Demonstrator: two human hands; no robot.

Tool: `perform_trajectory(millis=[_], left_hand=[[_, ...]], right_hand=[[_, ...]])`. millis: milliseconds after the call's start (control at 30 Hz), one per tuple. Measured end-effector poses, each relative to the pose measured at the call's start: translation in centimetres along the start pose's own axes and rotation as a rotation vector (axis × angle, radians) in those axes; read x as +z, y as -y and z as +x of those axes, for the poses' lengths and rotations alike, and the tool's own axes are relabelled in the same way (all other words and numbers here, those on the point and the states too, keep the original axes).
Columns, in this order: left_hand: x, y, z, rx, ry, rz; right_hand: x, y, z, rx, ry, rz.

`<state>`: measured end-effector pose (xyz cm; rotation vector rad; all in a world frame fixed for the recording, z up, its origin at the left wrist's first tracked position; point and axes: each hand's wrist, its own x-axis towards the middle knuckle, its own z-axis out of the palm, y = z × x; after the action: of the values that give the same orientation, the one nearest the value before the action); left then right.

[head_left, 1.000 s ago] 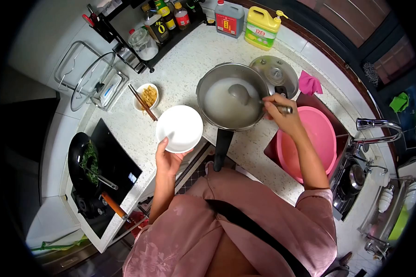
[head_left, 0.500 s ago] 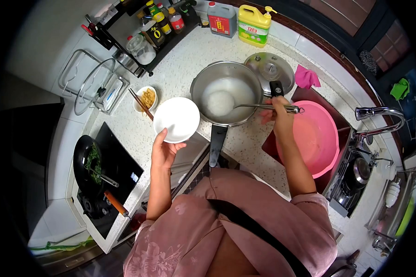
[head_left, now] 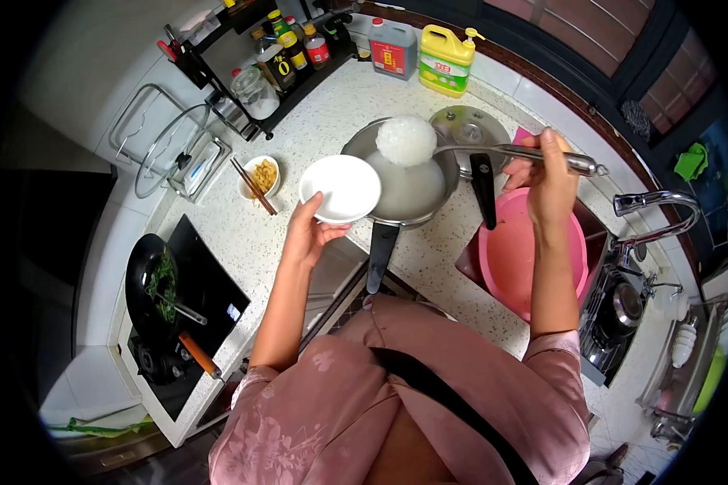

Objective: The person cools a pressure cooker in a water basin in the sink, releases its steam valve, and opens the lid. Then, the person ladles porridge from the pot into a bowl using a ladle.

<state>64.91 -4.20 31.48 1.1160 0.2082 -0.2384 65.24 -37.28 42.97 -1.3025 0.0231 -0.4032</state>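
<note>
My right hand (head_left: 548, 174) is closed around the handle of a metal ladle (head_left: 526, 151). Heaped white rice (head_left: 407, 141), probably with some liquid, fills the ladle's bowl, which is raised above the pot. Below it stands a steel pressure cooker pot (head_left: 354, 145) with a black handle and cloudy whitish liquid (head_left: 416, 194) inside. My left hand (head_left: 309, 230) grips a white bowl (head_left: 340, 187) by its near rim, thumb on top. The bowl looks bare inside and overlaps the pot's left edge in view.
The pot's lid (head_left: 469, 125) lies behind it. A pink basin (head_left: 534, 250) sits in the sink at right, beneath a faucet (head_left: 663, 202). Left are a small bowl of yellowish food (head_left: 263, 174) with chopsticks (head_left: 253, 187), and a wok (head_left: 150, 279) holding greens. Bottles (head_left: 392, 50) line the back.
My right hand has lifted the ladle of rice up out of the pot, moving up and to the right. My left hand has brought the bowl rightward, closer to the pot.
</note>
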Motion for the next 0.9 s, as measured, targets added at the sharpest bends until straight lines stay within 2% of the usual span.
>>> perform_trajectory(millis=[100,200,233,300,333,500,533,633,700,833,900], left_hand=[[2.4,0.5,1.3,-0.034,0.018,-0.062],[3.7,1.7,2.3,-0.033,0.088,-0.076],[4.1,1.9,2.6,-0.024,0.106,-0.073],[4.1,2.4,3.0,-0.007,0.135,-0.080],[4.1,2.5,3.2,-0.006,0.152,-0.101],[3.6,2.8,2.7,-0.002,0.169,-0.115],[3.5,2.8,2.7,-0.005,0.165,-0.124],[3.3,2.6,2.5,-0.020,0.184,-0.182],[3.1,2.1,2.0,-0.027,0.208,-0.234],[2.5,0.3,-0.5,-0.010,0.147,-0.126],[1.6,-0.2,-1.5,-0.010,0.081,-0.158]], right_hand=[[0.6,1.8,-0.9,-0.039,0.046,0.032],[1.0,1.6,-3.1,-0.203,0.211,-0.211],[1.4,2.1,-4.5,-0.169,0.303,-0.284],[1.0,0.9,-3.4,-0.826,0.757,-0.458],[0.8,1.1,-5.0,-1.016,0.725,-0.690],[-0.1,1.1,-6.3,-0.916,0.848,-0.744],[-0.7,-0.2,-6.0,-0.895,0.700,-0.686],[0.2,-0.5,-6.0,-0.213,0.275,-0.080],[0.3,-0.5,-3.8,-0.086,0.149,0.140],[-0.6,-1.5,-1.7,-0.046,0.140,0.182],[-0.9,-2.9,-1.4,-0.109,0.193,-0.215]])
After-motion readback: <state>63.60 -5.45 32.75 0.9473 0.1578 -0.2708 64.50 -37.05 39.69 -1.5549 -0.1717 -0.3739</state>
